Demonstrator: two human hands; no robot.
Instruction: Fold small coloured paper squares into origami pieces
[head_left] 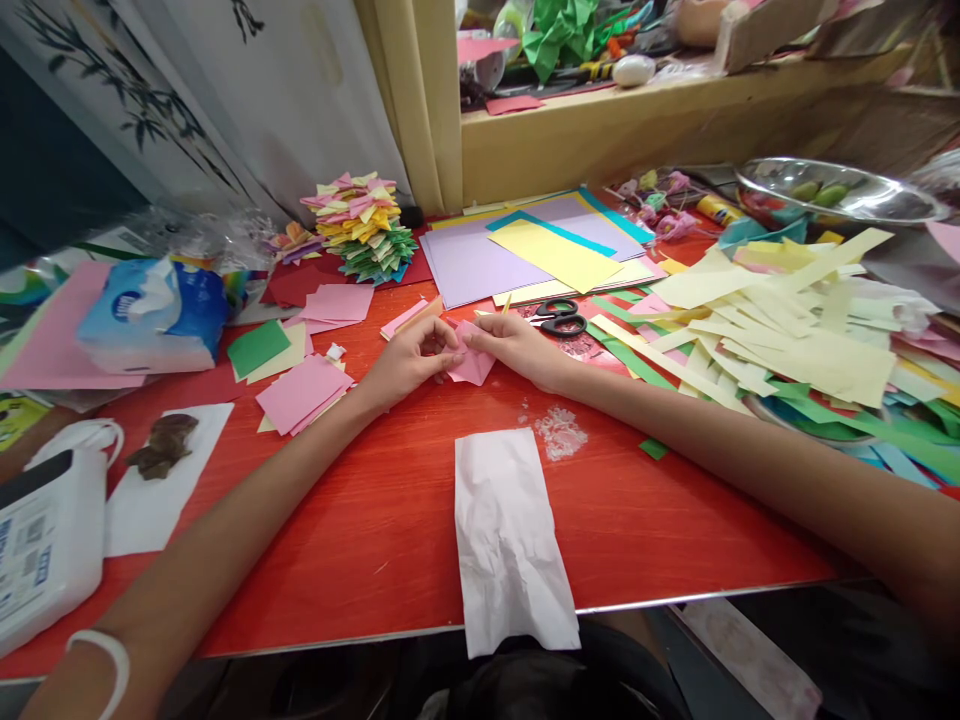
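Note:
Between my two hands, just above the red table, is a small piece of pink paper with creases in it. My left hand pinches its left edge between thumb and fingers. On the other side, my right hand grips the upper right part, its fingers partly hidden behind the paper. Close to the right hand lie black-handled scissors. Stacks of pink paper squares sit left of my left hand. A crumpled white paper sheet lies nearer to me, hanging over the table edge.
A layered tower of folded paper stands at the back left, by a blue tissue pack. Large coloured sheets lie at the back. Cut paper strips and a metal bowl fill the right. A white device sits front left.

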